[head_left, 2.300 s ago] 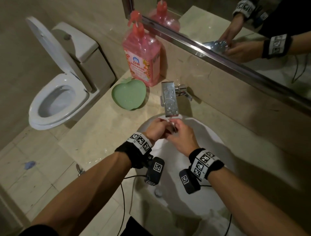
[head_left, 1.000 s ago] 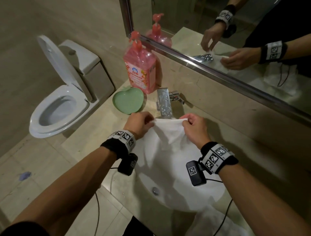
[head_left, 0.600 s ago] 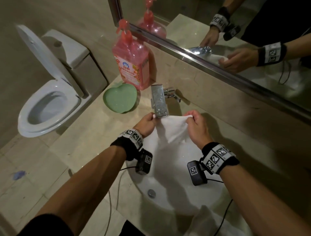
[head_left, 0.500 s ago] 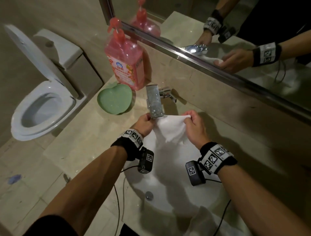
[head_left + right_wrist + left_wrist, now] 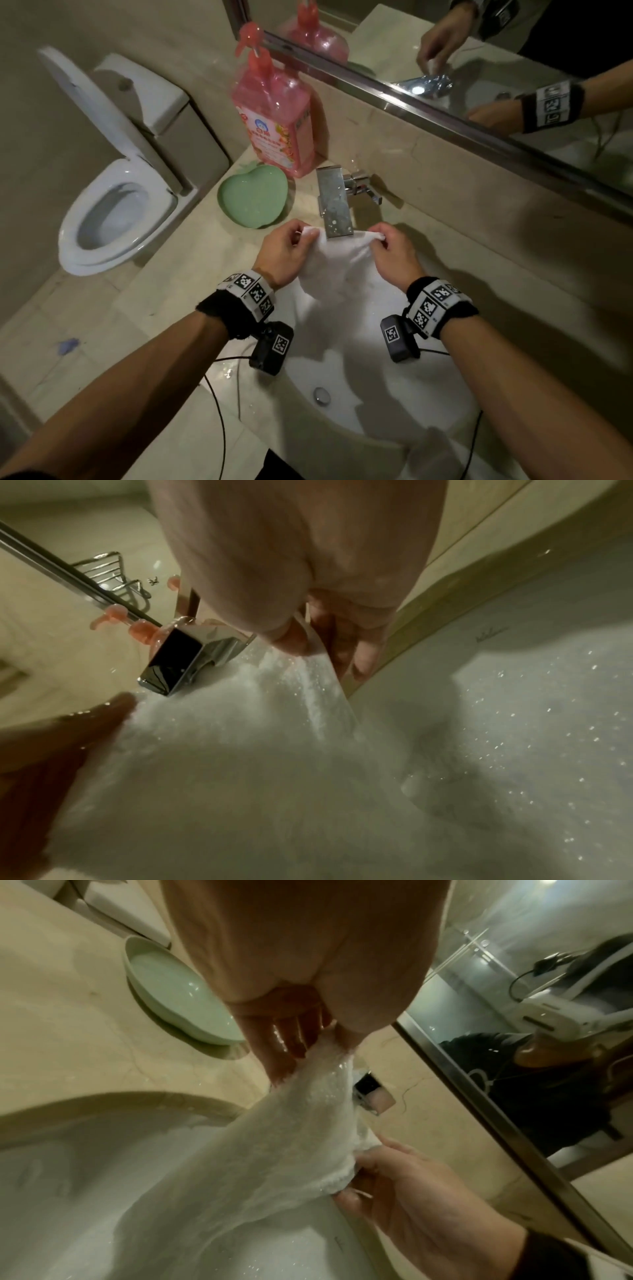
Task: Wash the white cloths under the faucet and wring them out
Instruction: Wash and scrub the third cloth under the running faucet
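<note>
A wet white cloth (image 5: 337, 265) hangs spread out below the chrome faucet (image 5: 334, 202), over the white sink (image 5: 394, 394). My left hand (image 5: 286, 251) pinches its upper left corner and my right hand (image 5: 392, 255) pinches its upper right corner. The cloth's top edge runs just under the spout. In the left wrist view the left fingers (image 5: 291, 1045) hold the cloth (image 5: 274, 1150), and the right hand (image 5: 411, 1199) grips its far corner. In the right wrist view the cloth (image 5: 240, 750) drapes below the faucet (image 5: 178, 661). No running water is plainly visible.
A pink soap bottle (image 5: 274, 113) and a green heart-shaped dish (image 5: 253, 195) stand on the counter left of the faucet. An open toilet (image 5: 116, 205) is at the far left. A mirror (image 5: 479, 68) runs along the back wall. The sink drain (image 5: 322, 394) lies below the cloth.
The bunched cloth has been spread out between both hands. Over the last half second the hands drew slightly further apart and the top edge came up under the spout.
</note>
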### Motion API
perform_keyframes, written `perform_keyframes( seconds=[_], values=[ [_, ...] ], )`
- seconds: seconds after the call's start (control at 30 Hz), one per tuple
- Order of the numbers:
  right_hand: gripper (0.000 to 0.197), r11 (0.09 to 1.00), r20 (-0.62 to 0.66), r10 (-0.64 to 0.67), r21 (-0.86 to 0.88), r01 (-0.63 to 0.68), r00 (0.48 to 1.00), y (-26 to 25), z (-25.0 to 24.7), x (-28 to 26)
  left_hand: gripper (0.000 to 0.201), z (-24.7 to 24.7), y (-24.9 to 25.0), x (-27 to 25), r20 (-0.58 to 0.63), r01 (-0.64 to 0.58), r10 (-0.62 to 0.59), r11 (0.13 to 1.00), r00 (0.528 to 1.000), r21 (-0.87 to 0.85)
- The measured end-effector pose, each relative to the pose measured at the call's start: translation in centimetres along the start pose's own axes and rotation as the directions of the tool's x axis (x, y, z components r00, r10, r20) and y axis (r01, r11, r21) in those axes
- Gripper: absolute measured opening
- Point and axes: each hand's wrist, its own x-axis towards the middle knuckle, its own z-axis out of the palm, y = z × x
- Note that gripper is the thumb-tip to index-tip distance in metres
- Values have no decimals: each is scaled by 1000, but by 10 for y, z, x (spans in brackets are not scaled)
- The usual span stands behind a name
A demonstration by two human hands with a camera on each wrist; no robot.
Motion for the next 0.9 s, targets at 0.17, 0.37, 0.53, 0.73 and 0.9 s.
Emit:
perform_keyframes(
  seconds=[0.17,0.37,0.53,0.73,0.9],
  values=[
    [24,996,109,52,68,-59,993,-12,19,-1,27,-18,-2,-5,-37,15,-17,999,999,-31],
    [13,985,159,34,162,-60,987,-24,30,-1,33,-29,-17,3,99,254,-258,966,961,47],
    [17,995,43,-14,99,9,999,-29,21,4,33,-17,-20,8,456,148,-217,972,863,182],
    [21,999,94,-15,53,10,995,-22,-8,-8,27,23,-21,25,451,297,-229,951,863,-83],
    [67,979,320,93,-201,-28,943,9,-30,-10,22,53,-11,33,412,320,-179,897,893,-304]
  ],
)
